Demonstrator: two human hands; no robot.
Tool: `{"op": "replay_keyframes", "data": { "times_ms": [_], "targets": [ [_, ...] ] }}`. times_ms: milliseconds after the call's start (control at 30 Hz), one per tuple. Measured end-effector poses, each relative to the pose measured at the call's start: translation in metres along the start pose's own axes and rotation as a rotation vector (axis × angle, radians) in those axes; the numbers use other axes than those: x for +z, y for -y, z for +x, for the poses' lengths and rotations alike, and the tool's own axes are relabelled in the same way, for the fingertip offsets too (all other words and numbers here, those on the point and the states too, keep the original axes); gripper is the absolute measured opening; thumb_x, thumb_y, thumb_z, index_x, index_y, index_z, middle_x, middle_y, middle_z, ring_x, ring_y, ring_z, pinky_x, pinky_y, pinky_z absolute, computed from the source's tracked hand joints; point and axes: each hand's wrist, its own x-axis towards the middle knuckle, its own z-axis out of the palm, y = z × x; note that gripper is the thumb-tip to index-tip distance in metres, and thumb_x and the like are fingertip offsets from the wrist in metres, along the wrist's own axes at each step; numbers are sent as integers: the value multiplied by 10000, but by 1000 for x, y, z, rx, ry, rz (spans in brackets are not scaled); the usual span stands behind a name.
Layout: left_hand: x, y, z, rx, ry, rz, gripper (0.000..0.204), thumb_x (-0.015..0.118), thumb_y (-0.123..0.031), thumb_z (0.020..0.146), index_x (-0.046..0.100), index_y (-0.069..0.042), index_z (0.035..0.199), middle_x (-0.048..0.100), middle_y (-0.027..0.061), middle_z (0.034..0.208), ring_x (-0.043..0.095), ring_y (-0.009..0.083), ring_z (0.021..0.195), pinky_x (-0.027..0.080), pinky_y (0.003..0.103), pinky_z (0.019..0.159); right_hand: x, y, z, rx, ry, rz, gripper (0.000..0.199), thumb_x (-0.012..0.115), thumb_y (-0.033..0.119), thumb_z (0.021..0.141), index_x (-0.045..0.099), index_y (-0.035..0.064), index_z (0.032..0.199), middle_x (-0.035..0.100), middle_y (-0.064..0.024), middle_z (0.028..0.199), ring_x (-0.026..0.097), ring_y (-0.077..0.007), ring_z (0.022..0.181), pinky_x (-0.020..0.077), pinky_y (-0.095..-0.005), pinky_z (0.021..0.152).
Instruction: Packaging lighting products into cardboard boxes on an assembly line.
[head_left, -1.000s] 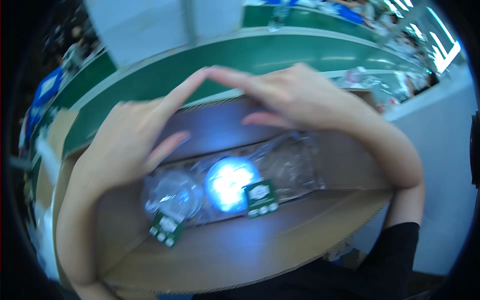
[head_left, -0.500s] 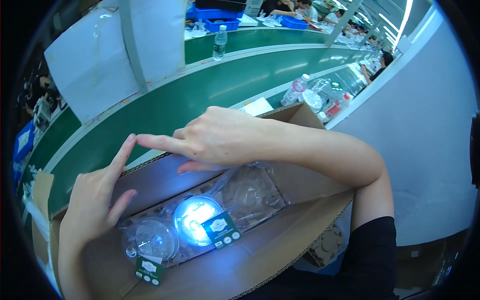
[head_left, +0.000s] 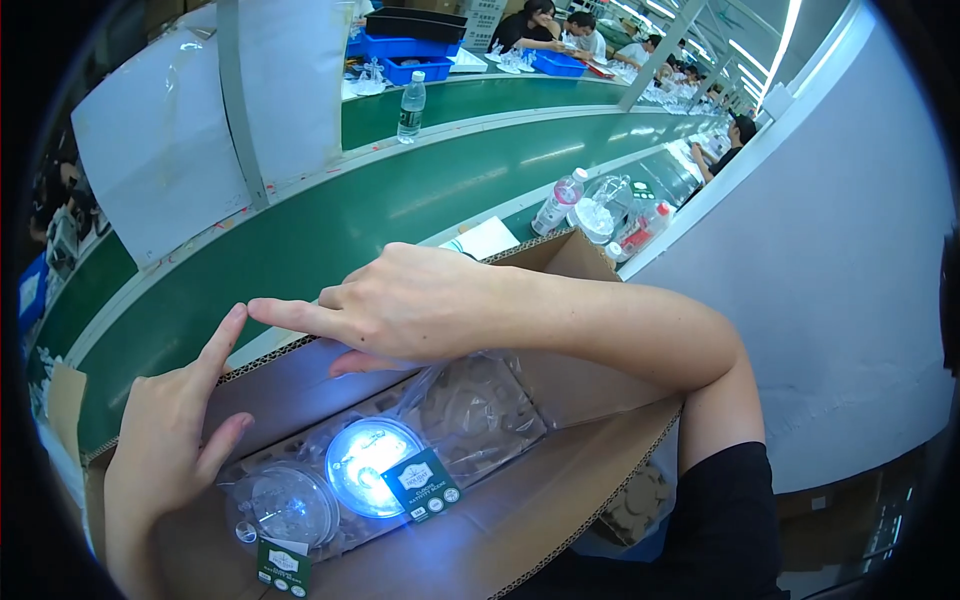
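My left hand [head_left: 165,435] is over the left end of an open cardboard carton [head_left: 590,470], index finger stretched out and thumb apart. My right hand [head_left: 405,310] reaches across the carton's far edge, index finger pointing left and thumb apart. The two index fingertips touch, and neither hand holds anything. Below them in the carton, a round clear ornament [head_left: 350,460] glows blue-white, with a green card tag [head_left: 422,485] on it. To its left sits an unlit round clear ornament [head_left: 285,505] with another green tag [head_left: 284,567]. Moulded brown packing [head_left: 480,405] under clear plastic fills the right part.
A green conveyor belt [head_left: 400,200] curves behind the carton. Bottles, including a pink-labelled bottle [head_left: 560,202], and clear plastic pieces stand beyond its right end. A water bottle [head_left: 411,108] stands farther back. People work near blue bins [head_left: 415,70]. A pale wall [head_left: 810,300] borders the right.
The view has shifted, so the carton and hands appear slightly lower and farther left. Both hands keep their pose, index fingertips together.
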Motion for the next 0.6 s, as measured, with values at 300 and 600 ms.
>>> {"op": "replay_keyframes", "data": {
  "times_ms": [300, 600],
  "targets": [
    [-2, 0, 1, -8, 22, 25, 975, 797, -107, 738, 351, -71, 1604, 697, 207, 985, 652, 416, 884, 500, 454, 823, -1, 1, 2, 31, 57, 25, 857, 711, 389, 932, 266, 130, 1617, 723, -94, 884, 729, -310, 785, 580, -402, 604],
    [-6, -3, 4, 94, -6, 78, 850, 783, -111, 771, 441, -62, 1547, 714, 175, 1083, 695, 352, 893, 537, 422, 746, 2, -2, 1, -22, -49, 26, 715, 704, 451, 932, 420, 122, 1499, 684, -82, 756, 707, -309, 670, 566, -408, 568]
  ]
}}
